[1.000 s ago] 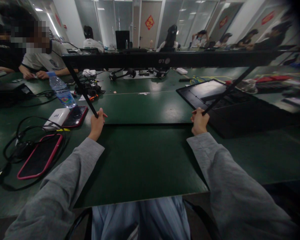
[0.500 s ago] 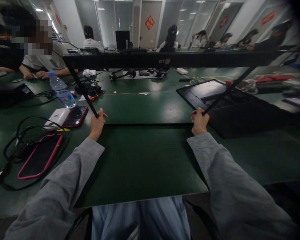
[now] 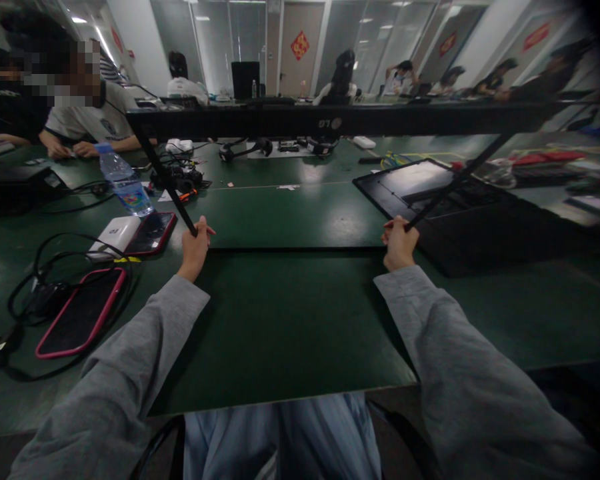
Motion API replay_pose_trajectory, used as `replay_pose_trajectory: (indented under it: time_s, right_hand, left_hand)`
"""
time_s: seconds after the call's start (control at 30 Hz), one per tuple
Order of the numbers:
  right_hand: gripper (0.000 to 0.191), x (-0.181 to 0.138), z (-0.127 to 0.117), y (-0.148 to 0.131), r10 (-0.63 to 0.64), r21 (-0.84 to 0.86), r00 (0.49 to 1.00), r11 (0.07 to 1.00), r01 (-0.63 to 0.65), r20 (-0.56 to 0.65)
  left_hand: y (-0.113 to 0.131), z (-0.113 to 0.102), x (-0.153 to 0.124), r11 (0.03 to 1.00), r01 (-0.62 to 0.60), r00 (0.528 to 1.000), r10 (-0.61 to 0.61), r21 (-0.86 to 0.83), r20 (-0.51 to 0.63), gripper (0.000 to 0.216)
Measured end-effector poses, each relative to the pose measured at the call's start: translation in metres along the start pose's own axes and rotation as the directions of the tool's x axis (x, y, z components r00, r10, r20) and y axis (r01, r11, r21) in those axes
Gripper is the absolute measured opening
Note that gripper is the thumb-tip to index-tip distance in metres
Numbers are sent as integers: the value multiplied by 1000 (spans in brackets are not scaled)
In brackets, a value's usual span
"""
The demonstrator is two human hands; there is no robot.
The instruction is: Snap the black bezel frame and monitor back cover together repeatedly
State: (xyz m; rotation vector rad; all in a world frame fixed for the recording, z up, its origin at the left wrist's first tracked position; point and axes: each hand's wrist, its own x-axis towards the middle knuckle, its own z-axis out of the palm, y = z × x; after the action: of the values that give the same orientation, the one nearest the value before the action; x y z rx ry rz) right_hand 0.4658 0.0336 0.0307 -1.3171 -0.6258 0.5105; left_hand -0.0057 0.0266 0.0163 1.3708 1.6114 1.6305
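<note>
A black monitor bezel (image 3: 260, 121), an open rectangular frame with an upside-down LG logo on its wide bar, is held tilted above the green table (image 3: 290, 327). My left hand (image 3: 196, 248) is closed around its left side near the lower corner. On the opposite side, my right hand (image 3: 400, 243) grips the frame near the other lower corner. The thin lower bar runs between both hands, and the wide bar is raised at the far side. Through the opening the tabletop shows. Right of my right hand lies a black monitor back cover (image 3: 485, 230).
To the left are a pink-edged phone (image 3: 83, 313), a coiled black cable (image 3: 17, 293), a white box-shaped device (image 3: 114, 237), a second phone (image 3: 153, 233) and a water bottle (image 3: 125, 183). A person (image 3: 95, 120) sits across at the left; several others sit farther back.
Both hands and the bezel stay essentially where they were. The person across at the left has shifted the head slightly.
</note>
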Motion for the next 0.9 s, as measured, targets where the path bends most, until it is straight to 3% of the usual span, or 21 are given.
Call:
replay_pose_trajectory:
  time_s: [0.5,0.9]
  right_hand:
    - [43,9,0,11,-34,-30,999,999,35,39]
    - [36,3,0,5,-9,-19,997,1000,10,71]
  left_hand:
    - [0,-2,0,999,-51,996,52,15,-71,55]
    - [3,-1,0,1000,-1,999,2,21,-37,54]
